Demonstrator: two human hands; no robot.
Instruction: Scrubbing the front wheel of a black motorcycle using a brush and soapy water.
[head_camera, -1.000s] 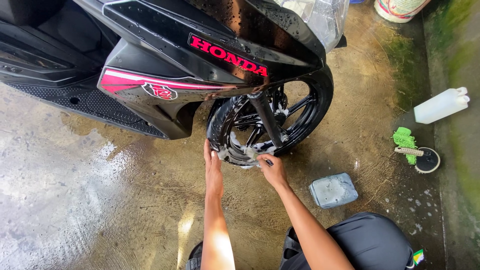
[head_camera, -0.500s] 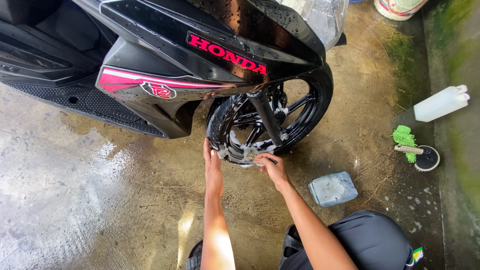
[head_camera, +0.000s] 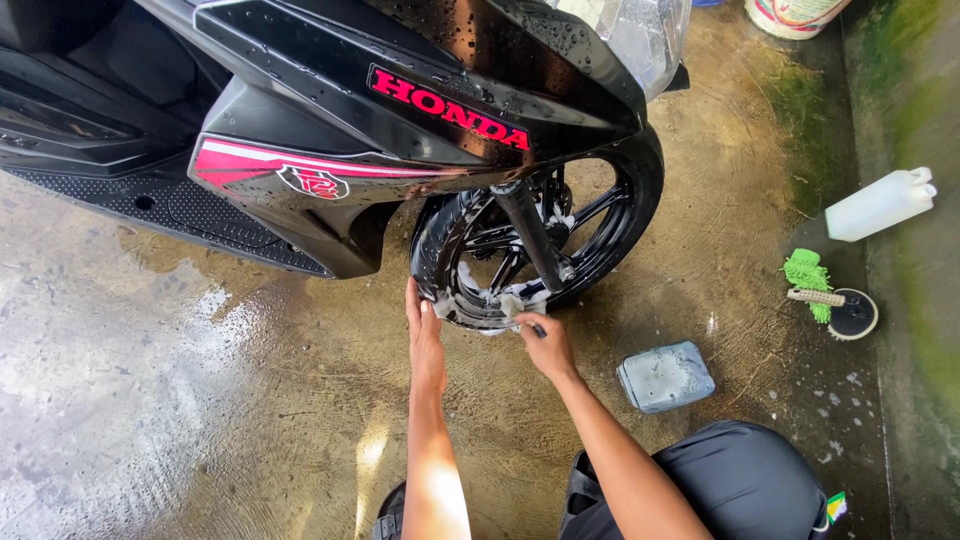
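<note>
Upper left to centre of the frame: black scooter (head_camera: 330, 120) with pink stripe, parked on wet concrete floor (head_camera: 150, 400), soapy front wheel (head_camera: 540, 250) at centre. Just below the wheel: left hand (head_camera: 425, 335) laid flat on the tyre, fingers released; right hand (head_camera: 545, 345) beside it, fingers clenched on a small brush (head_camera: 520, 312) touching the foamy rim. Lower right: grey sponge (head_camera: 665, 375); right edge: green mitt (head_camera: 808, 275), round lid (head_camera: 853, 313), white jug (head_camera: 880, 205).

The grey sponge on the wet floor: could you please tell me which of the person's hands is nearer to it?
Right. The right hand is at the wheel rim, just left of the grey sponge; the left hand rests on the tyre, farther away.
</note>
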